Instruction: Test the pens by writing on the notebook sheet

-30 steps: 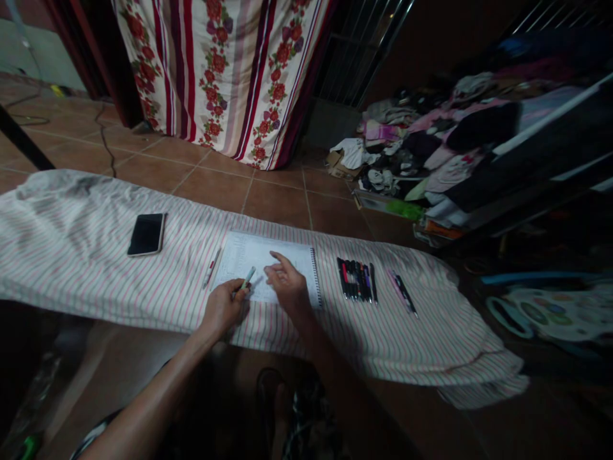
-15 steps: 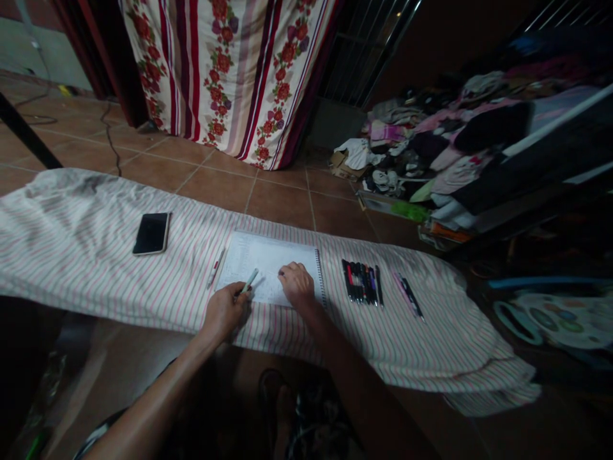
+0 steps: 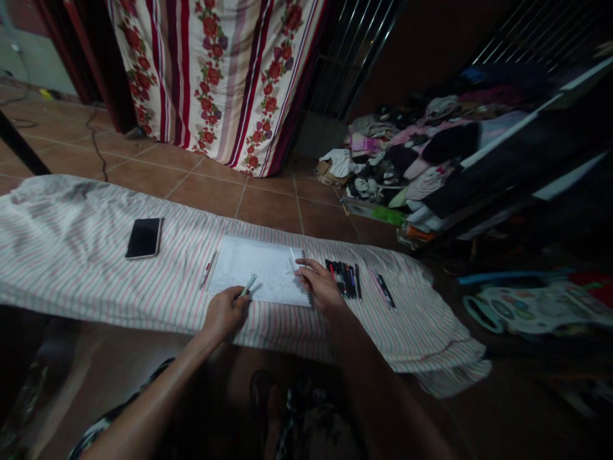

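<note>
A spiral notebook point(image 3: 258, 259) lies open on the striped cloth, its page faintly marked and its coil on the right. My left hand point(image 3: 224, 314), at the page's lower left corner, is closed around a pale green pen point(image 3: 249, 282) that points up and to the right. Over the coil side is my right hand point(image 3: 322, 284), fingers bent together. A thin whitish pen-like thing point(image 3: 293, 255) sticks up from its fingertips; its exact kind is too blurred to tell. Left of the notebook lies a white and red pen point(image 3: 207, 271).
A row of several dark pens point(image 3: 352, 281) lies right of the notebook, with a pink pen point(image 3: 380, 289) and a black pen point(image 3: 387, 293) beyond. A phone point(image 3: 144, 238) rests at left on the striped cloth point(image 3: 177, 281). Clothes point(image 3: 407, 150) are heaped behind, right of a flowered curtain point(image 3: 215, 83).
My right hand has moved right, from the middle of the page to the coil edge, and a thin whitish thing now shows at its fingertips. My left hand keeps the pen in place. The view has shifted slightly.
</note>
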Demonstrator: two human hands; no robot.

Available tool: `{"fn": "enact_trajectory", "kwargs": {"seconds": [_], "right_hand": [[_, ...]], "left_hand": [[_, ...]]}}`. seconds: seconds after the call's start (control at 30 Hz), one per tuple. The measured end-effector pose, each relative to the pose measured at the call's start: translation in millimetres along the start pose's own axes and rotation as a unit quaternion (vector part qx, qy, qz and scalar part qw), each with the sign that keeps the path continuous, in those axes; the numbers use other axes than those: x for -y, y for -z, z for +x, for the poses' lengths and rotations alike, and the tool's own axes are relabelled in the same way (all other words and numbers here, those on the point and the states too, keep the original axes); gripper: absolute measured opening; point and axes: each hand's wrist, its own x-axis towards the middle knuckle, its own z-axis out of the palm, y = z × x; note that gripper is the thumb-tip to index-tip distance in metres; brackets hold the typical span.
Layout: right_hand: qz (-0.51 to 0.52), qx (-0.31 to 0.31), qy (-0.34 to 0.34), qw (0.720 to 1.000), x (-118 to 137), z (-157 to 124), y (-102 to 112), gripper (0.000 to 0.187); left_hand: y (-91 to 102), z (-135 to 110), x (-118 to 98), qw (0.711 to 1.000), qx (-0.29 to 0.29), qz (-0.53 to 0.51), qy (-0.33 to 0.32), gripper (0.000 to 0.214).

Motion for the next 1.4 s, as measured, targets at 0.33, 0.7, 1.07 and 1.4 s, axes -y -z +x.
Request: {"fn": "enact_trajectory", "kwargs": {"seconds": [0.33, 0.7, 1.07, 1.4], "right_hand": [[0.180, 0.114, 0.048, 0.976, 63.0, -120.6, 41.0, 0.031], [0.011, -0.013, 0.236, 0.972, 94.5, -253.1, 42.9, 0.025], [-0.155, -0.038, 0.371, 0.915, 103.7, -329.0, 21.1, 0.021], [-0.169, -0.022, 0.383, 0.908, 97.9, -342.1, 16.4, 0.020]], "left_hand": [[-0.6, -53.5, -26.1, 0.995, -0.014, -0.030, -0.093, 0.028], [28.1, -173.4, -68.1, 0.983, -0.036, -0.044, -0.176, 0.025], [43.9, -240.6, -76.8, 0.971, -0.076, -0.011, -0.224, 0.026], [46.8, -256.9, -82.9, 0.961, -0.104, 0.000, -0.257, 0.024]]}}
